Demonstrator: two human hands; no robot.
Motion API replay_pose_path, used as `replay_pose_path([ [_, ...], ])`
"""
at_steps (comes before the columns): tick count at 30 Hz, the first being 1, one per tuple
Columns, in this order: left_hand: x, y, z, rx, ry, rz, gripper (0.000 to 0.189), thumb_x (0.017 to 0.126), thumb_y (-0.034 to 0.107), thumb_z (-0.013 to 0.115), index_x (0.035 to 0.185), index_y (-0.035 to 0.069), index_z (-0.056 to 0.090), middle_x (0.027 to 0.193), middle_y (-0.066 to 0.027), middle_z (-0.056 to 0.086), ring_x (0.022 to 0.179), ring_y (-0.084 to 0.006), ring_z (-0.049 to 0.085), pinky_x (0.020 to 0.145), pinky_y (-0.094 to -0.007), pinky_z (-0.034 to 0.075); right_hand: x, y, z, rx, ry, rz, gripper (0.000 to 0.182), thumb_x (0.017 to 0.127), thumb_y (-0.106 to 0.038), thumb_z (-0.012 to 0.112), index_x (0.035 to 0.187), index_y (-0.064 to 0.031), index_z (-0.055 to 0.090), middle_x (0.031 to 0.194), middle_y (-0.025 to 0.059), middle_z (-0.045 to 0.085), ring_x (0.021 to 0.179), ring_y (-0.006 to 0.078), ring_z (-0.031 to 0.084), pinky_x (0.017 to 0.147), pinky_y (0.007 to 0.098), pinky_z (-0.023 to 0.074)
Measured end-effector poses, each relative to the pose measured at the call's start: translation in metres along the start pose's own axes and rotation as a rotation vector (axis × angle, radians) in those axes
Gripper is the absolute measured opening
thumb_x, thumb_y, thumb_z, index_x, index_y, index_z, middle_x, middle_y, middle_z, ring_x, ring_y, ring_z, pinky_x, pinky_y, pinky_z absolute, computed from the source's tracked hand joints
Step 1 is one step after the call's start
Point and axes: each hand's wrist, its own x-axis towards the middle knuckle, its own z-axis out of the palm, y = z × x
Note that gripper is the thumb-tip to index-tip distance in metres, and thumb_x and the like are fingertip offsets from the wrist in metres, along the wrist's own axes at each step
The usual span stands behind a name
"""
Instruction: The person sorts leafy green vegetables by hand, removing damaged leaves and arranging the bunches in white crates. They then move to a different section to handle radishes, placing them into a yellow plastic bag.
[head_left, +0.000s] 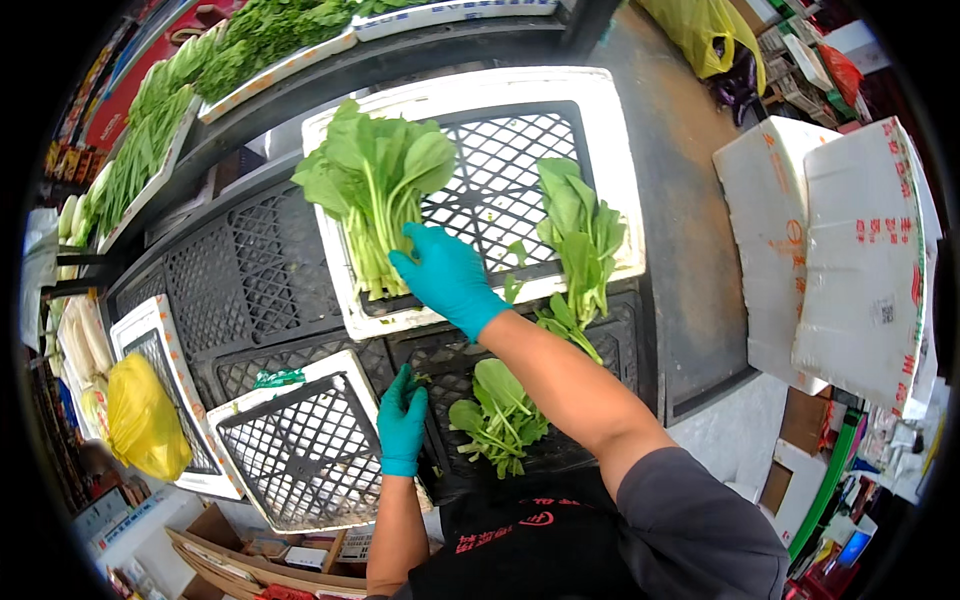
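Observation:
A thick bunch of leafy greens (371, 202) lies in the left side of a white foam box (341, 300) lined with a black plastic grid. Against the stems of that bunch rests my right hand (450, 274), in a teal glove; whether its fingers grip them is hidden. My left hand (403, 424), gloved alike, hovers over the dark crates with its fingers apart and nothing in it. Another clump of leafy greens (581, 240) hangs over the box's right front corner. Close to my apron sit loose greens (501, 420).
A smaller foam tray with a black grid (300, 465) is left of my left hand. Beyond it is a yellow plastic bag (146, 420). Foam boxes (855, 255) stand at right. Vegetables in trays (274, 49) line a rack at the back left.

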Motion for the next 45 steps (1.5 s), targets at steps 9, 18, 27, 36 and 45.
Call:
replay_pose_path([
  [9, -0.005, 0.014, 0.019, -0.048, 0.058, 0.020, 0.038, 0.087, 0.006, 0.059, 0.124, 0.001, 0.053, 0.120, -0.0106, 0.057, 0.106, -0.0148, 0.054, 0.090, -0.0271, 0.043, -0.121, 0.163, -0.125, 0.032, 0.375, 0.500, 0.033, 0.081, -0.027, 0.067, 0.104, -0.0037, 0.063, 0.090, 0.0141, 0.065, 0.078, 0.0240, 0.064, 0.068, 0.0335, 0.0508],
  [18, 0.028, 0.068, 0.156, 0.190, -0.250, 0.175, 0.043, 0.086, 0.020, 0.062, 0.124, 0.001, 0.053, 0.117, -0.0132, 0.059, 0.102, -0.0195, 0.059, 0.084, -0.0309, 0.048, -0.164, 0.190, -0.091, 0.052, 0.451, 0.511, 0.033, 0.079, -0.028, 0.066, 0.100, -0.0030, 0.062, 0.092, 0.0174, 0.062, 0.084, 0.0323, 0.061, 0.073, 0.0410, 0.0483],
  [27, 0.095, 0.077, 0.245, 0.541, -0.211, 0.176, 0.036, 0.078, 0.032, 0.066, 0.091, -0.001, 0.065, 0.084, -0.0130, 0.067, 0.079, -0.0257, 0.064, 0.069, -0.0376, 0.049, -0.144, 0.214, -0.084, 0.317, 0.121, 0.650, 0.031, 0.080, -0.029, 0.064, 0.091, -0.0001, 0.059, 0.083, 0.0183, 0.063, 0.073, 0.0324, 0.061, 0.066, 0.0415, 0.0484],
  [36, 0.103, 0.063, 0.161, -0.767, -0.412, -0.121, 0.036, 0.087, 0.022, 0.057, 0.120, 0.008, 0.051, 0.117, -0.0111, 0.057, 0.105, -0.0277, 0.055, 0.089, -0.0429, 0.044, -0.170, 0.172, -0.150, 1.526, -0.098, 0.563, 0.026, 0.090, -0.018, 0.054, 0.108, 0.0013, 0.058, 0.086, 0.0107, 0.063, 0.070, 0.0186, 0.059, 0.061, 0.0294, 0.0488],
  [45, 0.074, 0.054, 0.100, -1.328, -0.368, -0.148, 0.043, 0.090, 0.028, 0.044, 0.125, 0.002, 0.046, 0.120, -0.0145, 0.054, 0.111, -0.0332, 0.052, 0.094, -0.0475, 0.043, -0.143, 0.085, -0.157, 1.056, 0.072, 0.389, 0.023, 0.091, -0.011, 0.054, 0.109, 0.0029, 0.057, 0.087, 0.0080, 0.064, 0.074, 0.0111, 0.059, 0.068, 0.0265, 0.0495],
])
